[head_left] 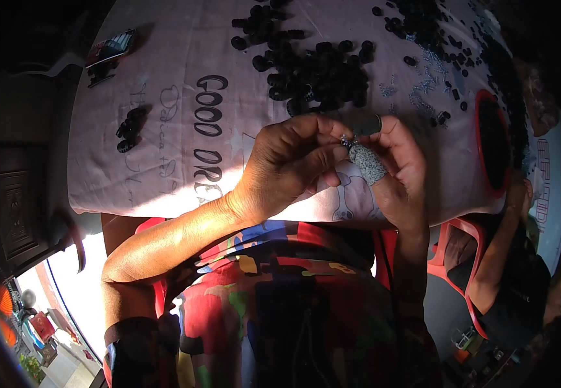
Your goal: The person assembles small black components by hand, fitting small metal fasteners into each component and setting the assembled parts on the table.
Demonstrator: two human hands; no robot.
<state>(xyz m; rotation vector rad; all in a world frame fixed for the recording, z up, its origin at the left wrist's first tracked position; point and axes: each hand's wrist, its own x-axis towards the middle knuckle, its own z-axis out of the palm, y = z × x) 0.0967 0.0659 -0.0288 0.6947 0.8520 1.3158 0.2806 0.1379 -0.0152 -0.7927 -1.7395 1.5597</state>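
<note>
My left hand [284, 161] is closed in a pinch over the middle of the near table edge. At its fingertips is a small shiny metallic piece [346, 140], too small to make out its exact kind. My right hand [400, 168] meets it from the other side, thumb and index finger closing on the same piece. A grey speckled cover [367, 164] wraps the right thumb, and a dark cover [366, 125] sits on the index finger. The fingers partly hide what they grip.
Beyond my hands lies a heap of black round parts [319, 77]. Small silver screw-like pieces [426, 81] are scattered to its right, near a red basin [478, 142]. A small black cluster [129, 129] and a phone [111, 48] lie left. Another person's arm [497, 246] is at right.
</note>
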